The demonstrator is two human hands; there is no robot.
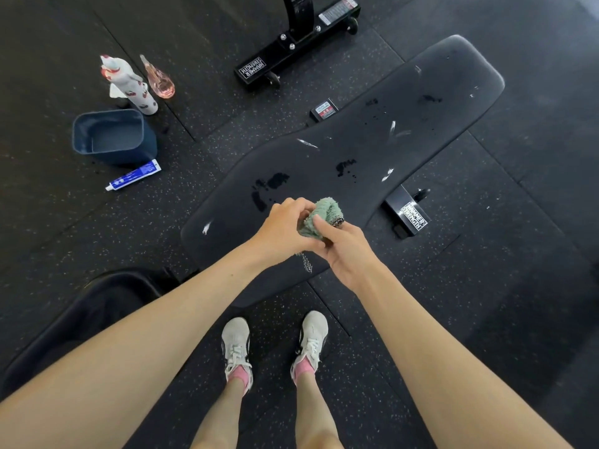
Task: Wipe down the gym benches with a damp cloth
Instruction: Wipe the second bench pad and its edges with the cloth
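Head view: a bunched green cloth [319, 215] is gripped by both hands over the near end of the black bench pad [372, 150].

The left hand [285, 228] and right hand [348, 251] are held together, fingers curled round the cloth, and part of the pad beneath is hidden by them. Dark wet patches and white streaks are seen on the pad. Its labelled foot [408, 215] is seen just right of the hands. On the speckled floor [518, 238] to the left, well apart from the bench, a blue tub [113, 137] is set, with a blue-and-white tube [134, 175] lying beside it and a white patterned bottle [129, 84] and a pink bottle [160, 77] behind it. A black machine base [291, 37] is seen beyond the bench. A second dark pad [97, 306] is partly covered by the left forearm, and white shoes [236, 345] are seen below.
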